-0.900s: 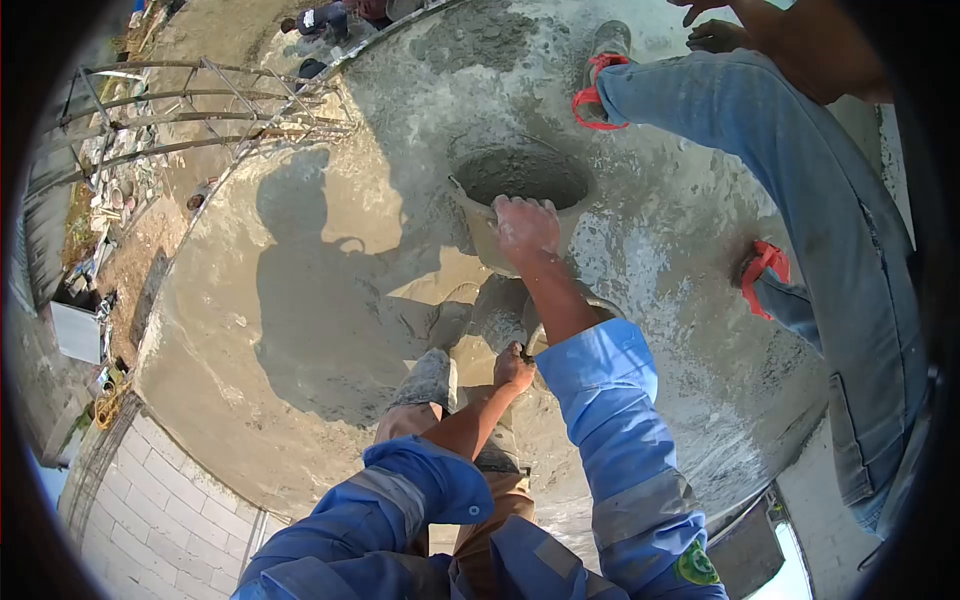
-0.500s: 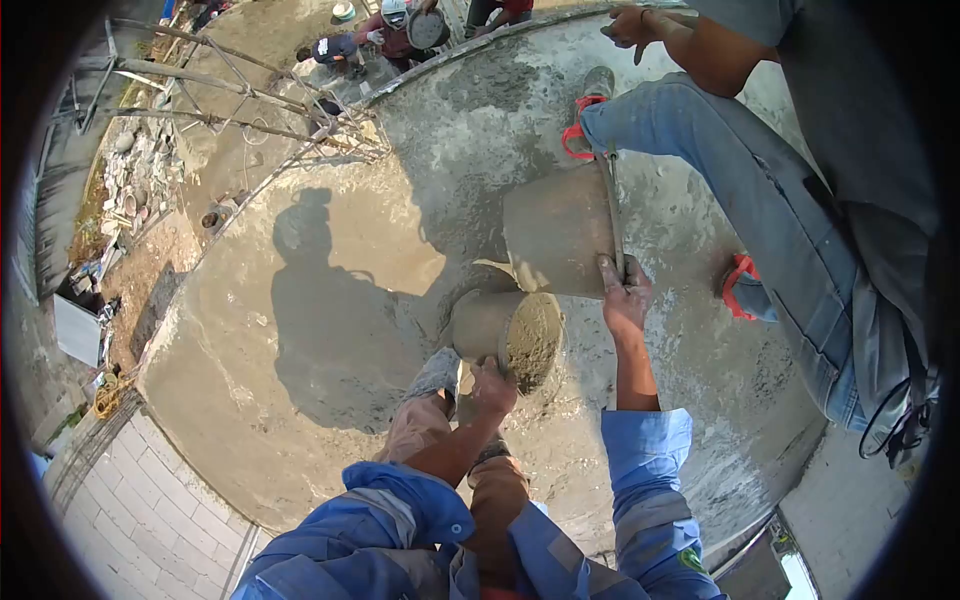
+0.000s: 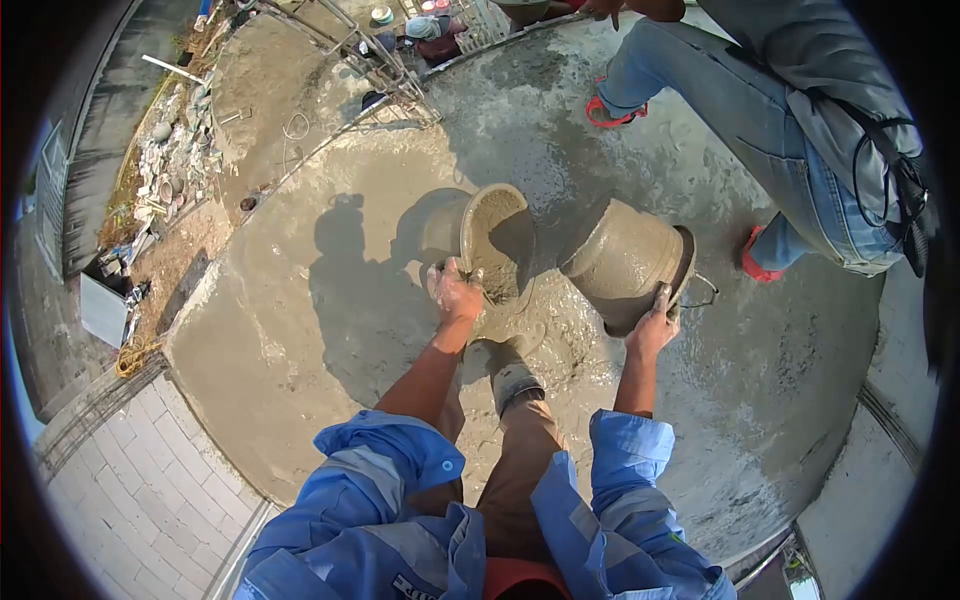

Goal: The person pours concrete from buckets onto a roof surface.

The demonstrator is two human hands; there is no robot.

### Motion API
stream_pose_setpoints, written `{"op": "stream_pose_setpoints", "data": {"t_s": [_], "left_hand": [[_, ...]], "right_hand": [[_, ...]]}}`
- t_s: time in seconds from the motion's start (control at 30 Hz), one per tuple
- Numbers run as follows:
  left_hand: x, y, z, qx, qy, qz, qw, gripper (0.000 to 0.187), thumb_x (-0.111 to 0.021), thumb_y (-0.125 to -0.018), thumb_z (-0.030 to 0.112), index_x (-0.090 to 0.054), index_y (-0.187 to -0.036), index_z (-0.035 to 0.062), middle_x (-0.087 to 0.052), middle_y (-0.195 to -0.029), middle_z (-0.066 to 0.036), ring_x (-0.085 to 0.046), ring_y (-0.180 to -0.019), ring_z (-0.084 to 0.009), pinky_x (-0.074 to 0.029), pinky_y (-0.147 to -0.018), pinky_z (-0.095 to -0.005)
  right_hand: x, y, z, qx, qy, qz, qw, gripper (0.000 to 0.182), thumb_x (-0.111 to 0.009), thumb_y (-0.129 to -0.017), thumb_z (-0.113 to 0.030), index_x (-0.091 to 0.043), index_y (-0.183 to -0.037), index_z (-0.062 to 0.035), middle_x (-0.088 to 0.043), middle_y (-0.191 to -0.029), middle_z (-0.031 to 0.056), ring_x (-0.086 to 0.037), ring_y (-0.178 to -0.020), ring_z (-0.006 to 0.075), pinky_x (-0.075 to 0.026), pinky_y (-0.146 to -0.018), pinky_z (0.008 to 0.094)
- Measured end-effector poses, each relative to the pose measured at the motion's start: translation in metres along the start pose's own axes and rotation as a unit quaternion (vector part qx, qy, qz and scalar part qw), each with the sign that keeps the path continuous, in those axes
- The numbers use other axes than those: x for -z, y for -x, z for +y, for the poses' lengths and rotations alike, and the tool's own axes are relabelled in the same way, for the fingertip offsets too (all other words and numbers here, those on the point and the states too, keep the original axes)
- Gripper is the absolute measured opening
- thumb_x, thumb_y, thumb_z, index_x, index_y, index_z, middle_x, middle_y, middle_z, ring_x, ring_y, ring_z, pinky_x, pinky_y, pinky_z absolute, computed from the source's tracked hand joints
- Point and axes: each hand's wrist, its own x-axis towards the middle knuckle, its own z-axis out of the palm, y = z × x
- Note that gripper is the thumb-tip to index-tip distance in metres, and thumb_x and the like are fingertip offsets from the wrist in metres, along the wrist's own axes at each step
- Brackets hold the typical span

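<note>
My left hand (image 3: 457,291) grips the rim of a mortar-smeared bucket (image 3: 466,222), which is tilted so that its mouth and the wet concrete inside face me. My right hand (image 3: 653,325) is closed on the rim of a second bucket (image 3: 625,262). That one lies over on its side in the air, its wire handle hanging at the right and its inside mostly hidden. Between and below the two buckets, wet concrete (image 3: 548,318) is spread on the slab near my boots.
A person in jeans (image 3: 730,110) and red-strapped footwear stands close on the right. Wooden poles (image 3: 385,75) and another person (image 3: 435,35) are beyond the slab's far edge. Rubble (image 3: 170,165) lies lower left of them. A block wall (image 3: 150,470) borders the near left.
The left bucket, held low and heaped with concrete before, has moved up and away from me, its contents now lower. The right bucket has come down and turned. The neighbouring person has shifted.
</note>
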Motion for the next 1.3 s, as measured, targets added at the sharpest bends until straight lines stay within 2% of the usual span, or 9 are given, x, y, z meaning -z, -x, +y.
{"op": "stream_pose_setpoints", "data": {"t_s": [0.1,0.33,0.6,0.67,0.73,0.8,0.87,1.0,1.3], "left_hand": [[0.022,-0.019,-0.018,0.004,-0.030,0.002,1.000,0.061,-0.072,-0.074,0.033,-0.047,-0.123,0.0081,-0.042,-0.124,-0.024,-0.046,-0.113,-0.0406,-0.042,-0.092,-0.0448],[0.048,-0.108,-0.108,0.103,-0.025,0.035,0.994,0.050,-0.071,-0.075,0.034,-0.056,-0.110,0.0021,-0.052,-0.118,-0.027,-0.056,-0.101,-0.0379,-0.047,-0.084,-0.0415],[0.052,-0.207,-0.315,0.052,-0.099,-0.139,0.984,0.036,-0.049,-0.090,0.032,-0.054,-0.114,0.0051,-0.064,-0.099,-0.018,-0.059,-0.097,-0.0366,-0.043,-0.089,-0.0446],[0.042,-0.220,-0.366,0.179,0.159,-0.154,0.959,0.033,-0.043,-0.091,0.024,-0.053,-0.119,0.0091,-0.062,-0.106,-0.016,-0.057,-0.102,-0.0334,-0.040,-0.093,-0.0444],[0.050,-0.206,-0.384,-0.075,0.055,-0.028,0.995,0.038,-0.040,-0.093,0.028,-0.048,-0.127,0.0138,-0.054,-0.121,-0.016,-0.050,-0.113,-0.0317,-0.034,-0.098,-0.0450],[0.058,-0.220,-0.403,0.004,0.194,-0.142,0.971,0.050,-0.045,-0.089,0.050,-0.053,-0.126,0.0170,-0.052,-0.118,-0.024,-0.048,-0.113,-0.0319,-0.034,-0.097,-0.0445],[0.061,-0.210,-0.402,-0.151,-0.154,-0.103,0.971,0.064,-0.051,-0.082,0.058,-0.053,-0.126,0.0117,-0.044,-0.126,-0.028,-0.040,-0.118,-0.0372,-0.027,-0.102,-0.0459],[0.080,-0.215,-0.398,0.040,-0.041,-0.157,0.986,0.088,-0.058,-0.076,0.060,-0.042,-0.125,-0.0113,-0.038,-0.131,-0.031,-0.032,-0.124,-0.0441,-0.024,-0.105,-0.0427],[0.119,-0.210,-0.372,0.130,0.112,-0.109,0.979,0.090,-0.072,-0.067,0.039,-0.034,-0.132,-0.0084,-0.031,-0.137,-0.031,-0.026,-0.128,-0.0463,-0.023,-0.108,-0.0442]], "right_hand": [[-0.035,0.044,0.006,0.176,0.284,-0.104,0.937,0.022,-0.060,-0.089,-0.018,-0.061,-0.090,0.0036,-0.058,-0.074,0.0020,-0.045,-0.063,0.0095,-0.039,-0.055,0.0264],[-0.096,0.155,0.164,0.255,0.414,-0.248,0.838,0.037,-0.069,-0.080,-0.027,-0.059,-0.087,0.0072,-0.061,-0.075,0.0221,-0.059,-0.068,0.0369,-0.046,-0.060,0.0416],[-0.156,0.286,0.324,0.364,0.376,-0.498,0.692,0.031,-0.068,-0.076,-0.030,-0.057,-0.078,-0.0005,-0.057,-0.072,0.0194,-0.057,-0.070,0.0388,-0.048,-0.060,0.0440],[-0.174,0.312,0.349,0.306,0.423,-0.531,0.668,0.033,-0.066,-0.076,-0.034,-0.056,-0.082,-0.0031,-0.058,-0.075,0.0171,-0.057,-0.071,0.0381,-0.047,-0.059,0.0439],[-0.189,0.334,0.373,0.295,0.450,-0.559,0.631,0.033,-0.066,-0.075,-0.034,-0.054,-0.087,-0.0046,-0.058,-0.080,0.0165,-0.057,-0.074,0.0368,-0.047,-0.060,0.0449],[-0.194,0.350,0.393,0.319,0.476,-0.568,0.591,0.035,-0.066,-0.074,-0.033,-0.053,-0.091,-0.0057,-0.058,-0.083,0.0157,-0.057,-0.078,0.0357,-0.047,-0.062,0.0454],[-0.197,0.367,0.395,0.340,0.451,-0.582,0.585,0.035,-0.064,-0.075,-0.032,-0.052,-0.095,-0.0060,-0.058,-0.088,0.0172,-0.057,-0.083,0.0363,-0.047,-0.067,0.0462],[-0.183,0.380,0.427,0.304,0.579,-0.578,0.488,0.037,-0.057,-0.080,-0.030,-0.049,-0.107,-0.0053,-0.056,-0.107,0.0185,-0.056,-0.097,0.0367,-0.048,-0.077,0.0454],[-0.237,0.394,0.346,0.013,0.639,-0.583,0.501,0.084,-0.069,-0.070,-0.053,-0.040,-0.131,-0.0023,-0.045,-0.129,0.0241,-0.042,-0.122,0.0358,-0.036,-0.101,0.0407]]}}
